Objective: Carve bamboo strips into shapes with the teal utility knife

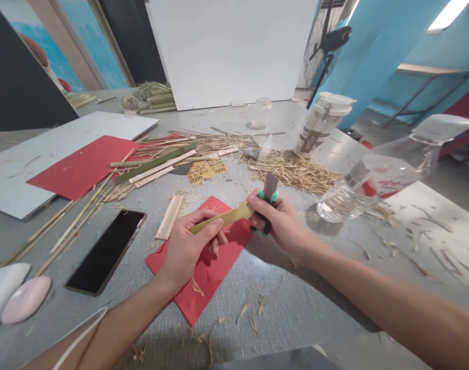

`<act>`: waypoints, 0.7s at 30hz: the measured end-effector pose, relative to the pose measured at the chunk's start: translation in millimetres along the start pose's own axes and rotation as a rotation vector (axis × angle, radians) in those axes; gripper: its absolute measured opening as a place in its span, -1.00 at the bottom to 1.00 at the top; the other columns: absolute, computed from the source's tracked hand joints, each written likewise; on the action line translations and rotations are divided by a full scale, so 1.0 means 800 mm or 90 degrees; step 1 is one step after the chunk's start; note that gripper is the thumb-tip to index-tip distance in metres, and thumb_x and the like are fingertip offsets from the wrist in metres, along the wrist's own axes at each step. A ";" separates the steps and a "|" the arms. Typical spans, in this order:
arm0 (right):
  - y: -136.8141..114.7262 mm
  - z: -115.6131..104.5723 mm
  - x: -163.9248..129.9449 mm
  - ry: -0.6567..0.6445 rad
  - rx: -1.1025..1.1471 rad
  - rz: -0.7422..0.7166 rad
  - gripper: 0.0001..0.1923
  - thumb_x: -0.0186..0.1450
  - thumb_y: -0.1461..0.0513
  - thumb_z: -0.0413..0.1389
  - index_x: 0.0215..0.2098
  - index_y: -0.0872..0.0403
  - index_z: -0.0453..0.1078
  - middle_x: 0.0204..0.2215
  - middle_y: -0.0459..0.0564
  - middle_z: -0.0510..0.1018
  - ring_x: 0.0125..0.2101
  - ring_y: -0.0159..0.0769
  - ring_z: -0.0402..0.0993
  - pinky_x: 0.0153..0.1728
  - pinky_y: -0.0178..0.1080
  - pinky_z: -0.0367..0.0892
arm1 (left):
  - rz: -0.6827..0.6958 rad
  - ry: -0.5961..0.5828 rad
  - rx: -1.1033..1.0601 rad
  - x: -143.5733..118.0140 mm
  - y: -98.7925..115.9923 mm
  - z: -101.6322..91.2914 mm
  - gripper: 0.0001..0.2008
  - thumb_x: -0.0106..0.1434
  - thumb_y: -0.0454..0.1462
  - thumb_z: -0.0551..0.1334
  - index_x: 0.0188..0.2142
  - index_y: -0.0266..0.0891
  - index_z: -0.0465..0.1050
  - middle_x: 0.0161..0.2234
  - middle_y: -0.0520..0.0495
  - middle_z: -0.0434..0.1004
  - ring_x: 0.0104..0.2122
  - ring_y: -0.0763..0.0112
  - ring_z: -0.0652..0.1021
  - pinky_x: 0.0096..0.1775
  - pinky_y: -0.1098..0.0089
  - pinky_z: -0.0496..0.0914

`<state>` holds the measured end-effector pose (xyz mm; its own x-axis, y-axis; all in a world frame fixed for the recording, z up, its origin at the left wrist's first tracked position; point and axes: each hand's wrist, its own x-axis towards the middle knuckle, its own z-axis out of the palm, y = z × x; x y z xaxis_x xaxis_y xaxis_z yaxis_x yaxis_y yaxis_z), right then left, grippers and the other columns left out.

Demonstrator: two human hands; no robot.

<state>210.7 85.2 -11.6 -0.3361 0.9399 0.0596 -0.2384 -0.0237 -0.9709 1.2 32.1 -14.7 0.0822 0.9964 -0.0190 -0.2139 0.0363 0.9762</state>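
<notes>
My left hand (194, 241) is closed on one end of a flat yellowish strip of plant stalk (222, 218), pinching it between thumb and fingers. The strip slants up to the right. My right hand (283, 218) grips a black and teal box cutter (271, 198) with its broad grey end pointing up. The right thumb lies at the strip's far end, against the cutter. Below both hands, a sheet of red paper (215, 272) lies on the grey table (288, 308), with a few shavings on it. A short pale wood strip (169, 217) rests beside the left hand.
A phone (107, 252) lies at left, near a pink oval object (26, 300). Cut stalks (157, 162) and a straw pile (296, 172) lie beyond the hands. A water bottle (389, 164) and a white cup (323, 121) stand right. A white board (234, 51) rises behind.
</notes>
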 end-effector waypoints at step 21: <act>-0.003 0.003 -0.001 -0.036 0.037 0.011 -0.50 0.39 -0.14 0.28 -0.44 0.01 0.31 -0.64 -0.22 0.31 -0.58 -0.42 0.20 -0.51 -0.28 0.06 | 0.209 -0.201 0.189 -0.016 0.003 -0.004 -0.46 0.38 -0.01 0.39 0.30 0.02 0.43 0.10 -0.19 0.66 -0.10 0.15 0.68 -0.08 0.18 0.60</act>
<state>209.7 83.6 -8.7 -0.3913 0.9185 0.0569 -0.2834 -0.0614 -0.9570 -3.5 19.7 -12.6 0.3556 0.8786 0.3189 0.0027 -0.3422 0.9396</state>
